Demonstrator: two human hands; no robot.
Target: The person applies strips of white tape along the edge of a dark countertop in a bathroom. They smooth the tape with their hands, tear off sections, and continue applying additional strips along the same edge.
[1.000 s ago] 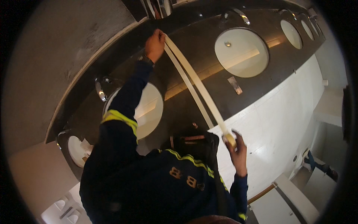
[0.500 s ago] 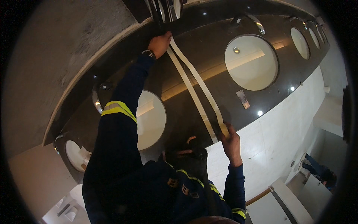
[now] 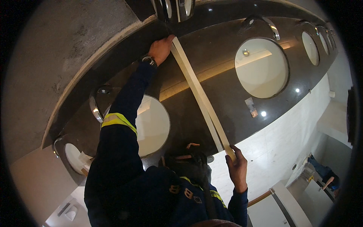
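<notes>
Pinching tape (image 3: 207, 108) in left hand (image 3: 161, 50), gripping its near end in right hand (image 3: 237, 169); possibly risking creases from uneven pull.

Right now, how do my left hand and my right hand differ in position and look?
Your left hand is at the far end of the pale strip, near the back of the dark counter; your right hand holds the near end, past the counter's front edge. The left hand has a watch at its wrist; the right hand shows none. Both are bare.
</notes>
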